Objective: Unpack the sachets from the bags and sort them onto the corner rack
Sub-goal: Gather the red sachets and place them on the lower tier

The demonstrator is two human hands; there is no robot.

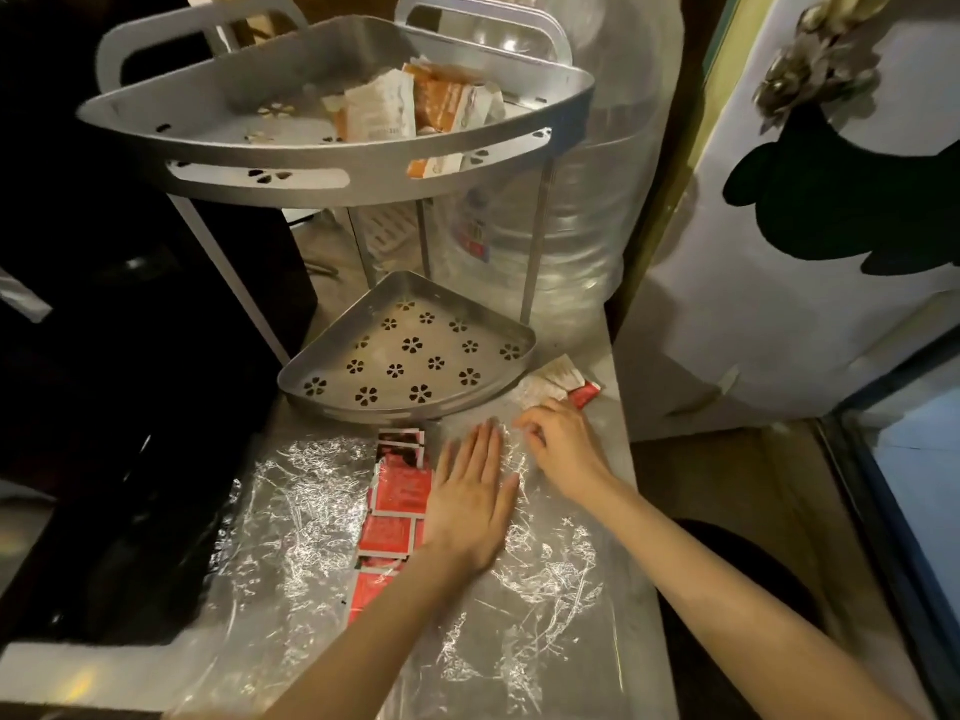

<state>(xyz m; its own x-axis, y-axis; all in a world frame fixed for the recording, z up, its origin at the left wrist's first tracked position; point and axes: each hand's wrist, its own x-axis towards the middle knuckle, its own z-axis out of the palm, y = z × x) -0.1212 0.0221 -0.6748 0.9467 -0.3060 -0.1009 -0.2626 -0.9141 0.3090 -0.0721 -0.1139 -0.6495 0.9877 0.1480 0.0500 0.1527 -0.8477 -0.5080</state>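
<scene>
A clear crinkled plastic bag [545,589] lies flat on the counter. My left hand [470,496] presses flat on it with straight fingers, beside a column of red sachets [397,504]. My right hand [558,441] has curled fingers pinching the bag's far edge. Just beyond it lie white and red sachets [558,384]. The metal corner rack [332,148] stands behind; its top shelf holds several orange and white sachets [415,103], and its lower shelf [415,350] holds nothing.
A second clear bag [291,517] lies to the left of the red sachets. A large clear water bottle [587,210] stands behind the rack. A black appliance [130,356] fills the left side. The counter's right edge drops off near a white fridge [779,252].
</scene>
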